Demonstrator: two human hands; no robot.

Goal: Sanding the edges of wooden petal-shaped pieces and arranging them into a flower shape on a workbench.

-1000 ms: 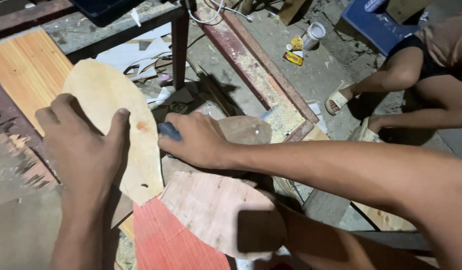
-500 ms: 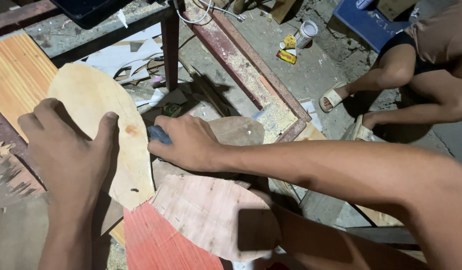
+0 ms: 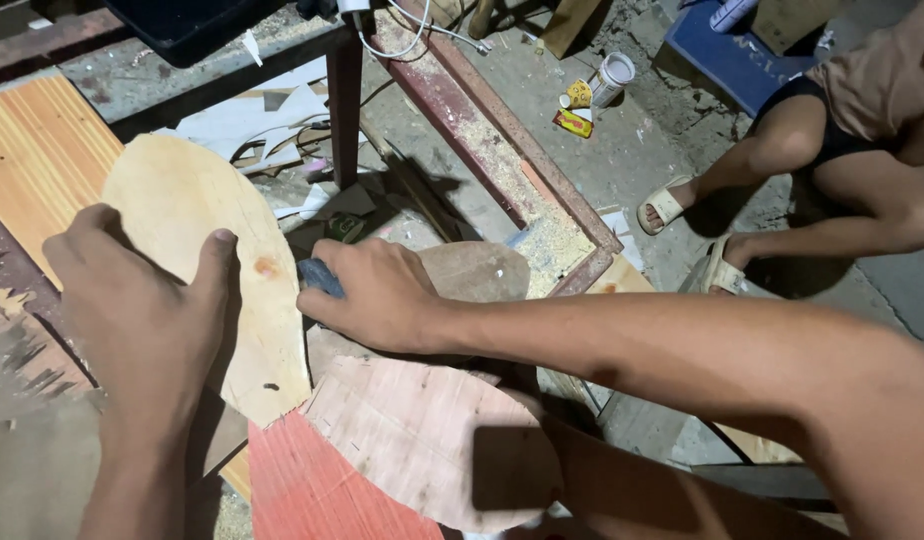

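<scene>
My right hand (image 3: 377, 295) is closed around a small dark block (image 3: 319, 277), pressed against the edge of the pale oval wooden cutout (image 3: 197, 240). My left hand (image 3: 147, 320) lies flat on that cutout, fingers spread, pinning it to the bench. Below lie a pinkish rounded plywood piece (image 3: 422, 440) and a red board (image 3: 312, 490). The block is mostly hidden under my fingers. Beyond, a rusty metal frame (image 3: 502, 140) holds sawdust; a seated person's sandalled foot (image 3: 664, 205) is nearby.

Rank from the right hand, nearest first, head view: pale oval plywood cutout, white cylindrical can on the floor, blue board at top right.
1. Pale oval plywood cutout: just left of the right hand, under the left hand.
2. White cylindrical can: on the floor, up and right.
3. Blue board: top right corner, farthest.
</scene>
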